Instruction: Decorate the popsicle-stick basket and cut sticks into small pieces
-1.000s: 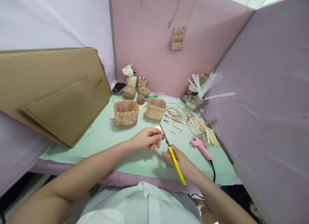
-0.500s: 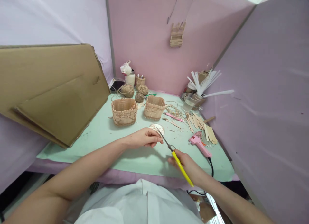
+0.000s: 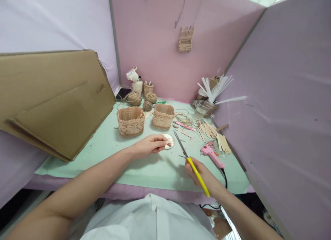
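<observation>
My right hand (image 3: 199,173) grips a pair of yellow-handled scissors (image 3: 197,174), their dark blades pointing away and to the left, above the table. My left hand (image 3: 152,144) is closed in a pinch, with a small pale piece (image 3: 168,142) showing at its fingertips; its material is too small to tell. Just beyond those fingers a small round white dish (image 3: 171,136) lies on the table, partly covered by the hand. Blades and left fingers are apart. Two small woven wooden baskets, a left one (image 3: 131,124) and a right one (image 3: 163,118), stand behind the left hand.
A pink glue gun (image 3: 212,156) with a black cord lies at right, near flat wooden sticks (image 3: 222,143). Behind are a plastic cup (image 3: 201,111), white strips (image 3: 214,90) and twine balls (image 3: 134,98). Large cardboard (image 3: 59,105) leans at left. A pink cutter (image 3: 184,126) lies mid-table.
The scissors have drawn away from my left fingers, slightly right. My left hand has shifted a little left and turned, bringing the small pale piece into sight. The camera view has shifted slightly.
</observation>
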The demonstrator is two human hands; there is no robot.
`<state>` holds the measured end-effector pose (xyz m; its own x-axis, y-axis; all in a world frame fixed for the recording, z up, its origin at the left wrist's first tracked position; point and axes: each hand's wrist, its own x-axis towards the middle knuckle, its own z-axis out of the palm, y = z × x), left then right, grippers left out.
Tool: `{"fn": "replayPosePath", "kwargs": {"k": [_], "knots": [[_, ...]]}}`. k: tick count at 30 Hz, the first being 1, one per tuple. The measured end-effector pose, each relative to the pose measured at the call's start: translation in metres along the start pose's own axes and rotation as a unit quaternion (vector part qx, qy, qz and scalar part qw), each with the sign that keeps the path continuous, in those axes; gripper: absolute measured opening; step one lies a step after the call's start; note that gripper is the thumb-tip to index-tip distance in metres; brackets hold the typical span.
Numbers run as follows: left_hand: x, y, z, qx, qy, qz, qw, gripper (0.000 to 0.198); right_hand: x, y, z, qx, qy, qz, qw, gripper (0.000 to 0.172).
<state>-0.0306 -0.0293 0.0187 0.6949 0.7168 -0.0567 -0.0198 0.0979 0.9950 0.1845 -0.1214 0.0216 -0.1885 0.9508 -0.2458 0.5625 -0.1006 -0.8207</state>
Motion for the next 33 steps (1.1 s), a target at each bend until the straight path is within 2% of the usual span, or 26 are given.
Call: {"fn": "replayPosePath", "kwargs": {"k": [3,10,14,17,21,24,28,33], "knots": [[-0.001,0.002,0.002,0.034,-0.001,0.001,0.999,0.034,0.001,0.004,-0.001,-0.033,-0.013,-0.021,0.999,0.022],[-0.001,-0.001,0.003,0.07,-0.003,0.0,0.998,0.042,0.001,0.002,-0.002,-0.142,0.023,-0.019,0.989,0.022],[0.001,-0.004,0.002,0.023,-0.002,-0.006,1.0,0.042,0.002,0.0,-0.001,-0.142,0.029,-0.01,0.989,0.023],[0.003,-0.008,0.0,-0.044,0.012,-0.036,0.998,0.041,0.002,0.002,0.001,-0.121,0.034,-0.011,0.992,0.025],[0.006,-0.014,-0.002,-0.128,0.024,-0.062,0.99,0.032,0.004,0.005,0.007,-0.098,0.035,-0.019,0.994,0.025],[0.007,-0.015,-0.001,-0.15,0.05,-0.033,0.987,0.026,0.006,0.008,0.013,-0.089,0.035,-0.027,0.995,0.024],[0.006,-0.013,0.001,-0.13,0.074,0.028,0.988,0.024,0.01,0.007,0.019,-0.103,0.056,-0.017,0.993,0.025],[0.002,-0.01,0.004,-0.076,0.069,0.041,0.994,0.021,0.014,0.002,0.023,-0.16,0.091,-0.006,0.983,0.028]]}}
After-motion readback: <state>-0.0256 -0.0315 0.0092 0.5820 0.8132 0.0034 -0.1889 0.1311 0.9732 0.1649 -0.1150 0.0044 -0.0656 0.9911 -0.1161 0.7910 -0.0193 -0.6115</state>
